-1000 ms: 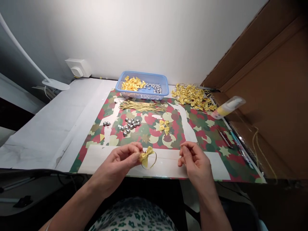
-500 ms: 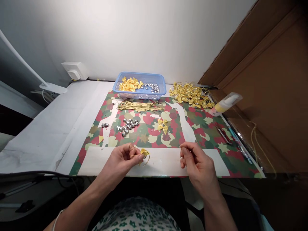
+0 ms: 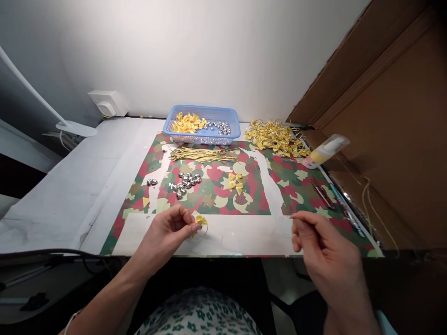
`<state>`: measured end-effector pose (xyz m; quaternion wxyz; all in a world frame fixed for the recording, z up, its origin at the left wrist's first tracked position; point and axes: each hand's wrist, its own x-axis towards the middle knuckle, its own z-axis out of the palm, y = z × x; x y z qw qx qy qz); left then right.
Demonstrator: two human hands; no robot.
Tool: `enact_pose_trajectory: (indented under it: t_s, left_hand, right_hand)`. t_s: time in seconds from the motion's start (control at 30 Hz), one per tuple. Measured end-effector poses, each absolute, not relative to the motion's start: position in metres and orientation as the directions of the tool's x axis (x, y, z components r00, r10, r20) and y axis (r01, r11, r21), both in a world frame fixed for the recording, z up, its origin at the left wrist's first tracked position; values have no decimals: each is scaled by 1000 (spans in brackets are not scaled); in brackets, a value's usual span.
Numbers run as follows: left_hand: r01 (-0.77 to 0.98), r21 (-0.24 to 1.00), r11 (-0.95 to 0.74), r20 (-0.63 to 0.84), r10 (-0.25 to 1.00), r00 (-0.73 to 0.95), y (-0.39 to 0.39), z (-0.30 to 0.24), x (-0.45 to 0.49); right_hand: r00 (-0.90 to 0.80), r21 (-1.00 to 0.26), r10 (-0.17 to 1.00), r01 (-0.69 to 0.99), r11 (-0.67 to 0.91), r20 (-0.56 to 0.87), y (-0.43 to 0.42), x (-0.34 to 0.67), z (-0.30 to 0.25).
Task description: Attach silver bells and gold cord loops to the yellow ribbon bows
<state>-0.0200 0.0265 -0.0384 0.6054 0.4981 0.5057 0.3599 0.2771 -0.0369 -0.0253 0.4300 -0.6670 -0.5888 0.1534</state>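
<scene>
Between thumb and fingertips, my left hand [image 3: 172, 229] pinches a small yellow ribbon bow [image 3: 201, 219]. A thin yellow cord curves in a loop off the bow, and a bit of silver shows beside the thumb. My right hand [image 3: 319, 244] is apart from it, over the right end of the white strip [image 3: 237, 232], closed with thumb and forefinger together. Whatever is in that pinch is too small to make out. Farther in lie silver beads [image 3: 186, 182] in a cluster, several yellow bows [image 3: 235, 183] and a bundle of gold cords [image 3: 202, 154].
At the back stands a blue basket [image 3: 235, 136] holding yellow bows and silver beads. Right of it is a heap of corded yellow bows [image 3: 275, 138]. A bottle [image 3: 324, 151] leans near the cardboard [image 3: 387, 125], with pens [image 3: 345, 209] below. Two beads [image 3: 152, 182] lie left.
My right hand has moved away to the right, still pinched. My left hand, with the bow, has shifted slightly left, and the cord loop hangs differently.
</scene>
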Motion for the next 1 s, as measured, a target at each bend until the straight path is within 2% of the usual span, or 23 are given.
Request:
enact_pose_trajectory:
  t_s: [0.27, 0.37, 0.43, 0.5, 0.57, 0.67, 0.77, 0.87, 1.0]
  left_hand:
    - [124, 980, 154, -183, 944, 274, 23, -37, -19]
    - [287, 955, -71, -38, 934, 356, 21, -42, -13]
    - [405, 879, -252, 74, 911, 407, 21, -46, -8]
    - [457, 830, -319, 118, 902, 415, 22, -47, -2]
    - [467, 827, -313, 111, 905, 411, 24, -44, 4]
    - [416, 873, -255, 62, 904, 423, 25, -31, 14]
    - [190, 979, 73, -150, 889, 433, 22, -15, 23]
    - [9, 945, 326, -297, 848, 438, 17, -5, 29]
    - [-70, 927, 369, -309, 856, 415, 13, -1, 34]
  right_hand:
    - [420, -783, 866, 620, -54, 272, -41, 291, -22]
    - [465, -827, 854, 557, -75, 236, -43, 295, -23]
    - [491, -860, 842, 506, -69, 221, -43, 300, -27]
    - [484, -832, 848, 546, -101, 214, -38, 310, -34]
    - [443, -714, 875, 676, -184, 194, -27, 327, -43]
    - [448, -567, 877, 774, -283, 174, 1, 362, -57]
    - [503, -413, 831, 827, -383, 238, 31, 394, -66]
    - [522, -299, 816, 842, -449, 247, 49, 410, -71]
    - [485, -257, 839, 868, -426, 247, 54, 413, -77]
